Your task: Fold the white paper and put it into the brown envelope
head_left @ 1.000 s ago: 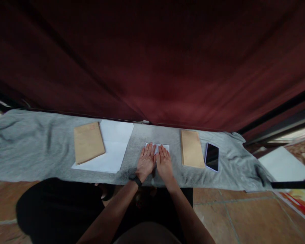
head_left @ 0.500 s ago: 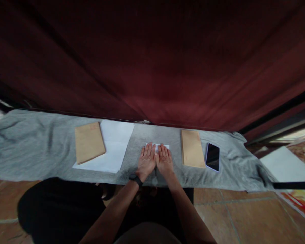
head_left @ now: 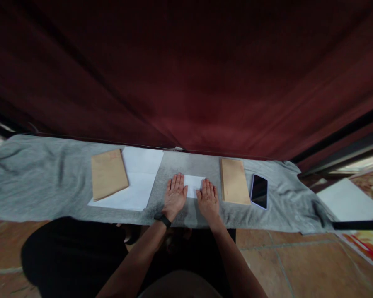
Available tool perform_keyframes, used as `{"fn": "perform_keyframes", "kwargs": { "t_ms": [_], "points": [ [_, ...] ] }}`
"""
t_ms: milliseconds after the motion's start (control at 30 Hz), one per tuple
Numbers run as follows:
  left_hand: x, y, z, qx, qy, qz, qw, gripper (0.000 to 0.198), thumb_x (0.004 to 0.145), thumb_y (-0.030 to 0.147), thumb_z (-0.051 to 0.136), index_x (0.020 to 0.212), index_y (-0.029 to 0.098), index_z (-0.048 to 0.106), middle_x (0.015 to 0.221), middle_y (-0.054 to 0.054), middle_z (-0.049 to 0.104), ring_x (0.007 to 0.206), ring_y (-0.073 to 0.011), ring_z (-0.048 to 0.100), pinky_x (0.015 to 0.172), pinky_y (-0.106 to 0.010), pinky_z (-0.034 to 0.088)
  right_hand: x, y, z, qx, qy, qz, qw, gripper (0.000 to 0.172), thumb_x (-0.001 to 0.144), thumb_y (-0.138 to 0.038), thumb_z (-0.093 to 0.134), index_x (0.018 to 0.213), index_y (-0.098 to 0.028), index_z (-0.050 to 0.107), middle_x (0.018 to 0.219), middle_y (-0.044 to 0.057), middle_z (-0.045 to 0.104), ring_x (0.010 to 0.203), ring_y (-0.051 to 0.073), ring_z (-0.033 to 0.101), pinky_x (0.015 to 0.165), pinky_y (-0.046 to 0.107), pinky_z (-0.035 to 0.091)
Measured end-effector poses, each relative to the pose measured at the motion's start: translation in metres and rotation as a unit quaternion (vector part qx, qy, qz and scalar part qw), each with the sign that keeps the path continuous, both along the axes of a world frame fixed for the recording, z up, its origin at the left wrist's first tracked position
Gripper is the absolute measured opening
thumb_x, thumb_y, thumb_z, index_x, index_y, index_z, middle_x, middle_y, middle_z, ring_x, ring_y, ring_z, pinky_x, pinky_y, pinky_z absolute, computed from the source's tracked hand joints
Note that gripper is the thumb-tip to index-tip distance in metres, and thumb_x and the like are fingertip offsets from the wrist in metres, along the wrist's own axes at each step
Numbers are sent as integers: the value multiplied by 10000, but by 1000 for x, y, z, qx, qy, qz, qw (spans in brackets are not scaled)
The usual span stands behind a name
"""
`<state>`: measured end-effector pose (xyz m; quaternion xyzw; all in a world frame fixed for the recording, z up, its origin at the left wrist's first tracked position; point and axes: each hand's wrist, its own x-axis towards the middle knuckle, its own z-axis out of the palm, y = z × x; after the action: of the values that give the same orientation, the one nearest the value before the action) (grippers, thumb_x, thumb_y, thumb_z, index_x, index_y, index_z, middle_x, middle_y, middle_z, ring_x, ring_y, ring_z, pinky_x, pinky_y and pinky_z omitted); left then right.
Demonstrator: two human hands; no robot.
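A small folded white sheet of paper (head_left: 192, 185) lies flat on the grey cloth between my hands. My left hand (head_left: 175, 193) rests palm down over its left end, fingers stretched out and pointing away from me. Over the right end lies my right hand (head_left: 208, 199), also flat with the fingers extended. The middle of the paper shows, while both its ends are hidden under my hands. Neither hand grips anything. A dark watch band circles my left wrist.
Brown envelopes (head_left: 108, 174) lie on larger white sheets (head_left: 139, 182) to the left. More brown envelopes (head_left: 235, 182) are at the right, beside a phone (head_left: 259, 191). The grey cloth (head_left: 49, 178) covers the narrow table. A dark red curtain (head_left: 186, 82) hangs behind it.
My hands have slid apart along the paper, the left one leftward and the right one rightward. The middle of the white sheet, covered before, now shows between them.
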<state>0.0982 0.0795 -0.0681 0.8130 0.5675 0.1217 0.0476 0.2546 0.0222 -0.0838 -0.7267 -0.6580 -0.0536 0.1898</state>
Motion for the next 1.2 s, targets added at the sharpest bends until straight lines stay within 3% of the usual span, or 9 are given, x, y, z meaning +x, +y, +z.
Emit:
{"fn": "perform_keyframes", "kwargs": {
  "t_ms": [400, 633, 1067, 1200],
  "points": [
    [0, -4, 8, 16, 8, 32, 999, 573, 1019, 304, 296, 1530, 49, 339, 1605, -153, 313, 1521, -278, 203, 1243, -505, 162, 6, -9, 2, -2, -5, -22, 1000, 547, 1046, -316, 311, 1530, -63, 354, 1541, 204, 415, 1433, 299, 384, 1161, 509, 285],
    [28, -26, 4, 17, -20, -112, 993, 540, 1033, 301, 292, 1527, 91, 354, 1608, -103, 332, 1524, -214, 195, 1253, -428, 199, 7, -9, 3, -16, -4, -16, 1000, 557, 1048, -326, 300, 1531, -53, 345, 1559, 210, 384, 1453, 310, 342, 1159, 516, 269],
    [0, -27, 1, 21, 3, -31, 999, 596, 1021, 335, 313, 1550, 62, 292, 1614, -163, 290, 1519, -247, 211, 1240, -458, 208, 6, -8, 5, 13, 25, -31, 999, 515, 1041, -244, 295, 1513, -52, 376, 1544, 196, 418, 1454, 280, 350, 1176, 505, 288],
    [0, -27, -3, 24, 17, -40, 999, 605, 1015, 326, 318, 1549, 45, 282, 1618, -169, 283, 1523, -257, 194, 1242, -456, 197, -10, -5, 12, 26, 49, 39, 998, 530, 1029, -233, 331, 1535, -74, 336, 1571, 182, 378, 1479, 267, 307, 1179, 514, 296]
  ]
}}
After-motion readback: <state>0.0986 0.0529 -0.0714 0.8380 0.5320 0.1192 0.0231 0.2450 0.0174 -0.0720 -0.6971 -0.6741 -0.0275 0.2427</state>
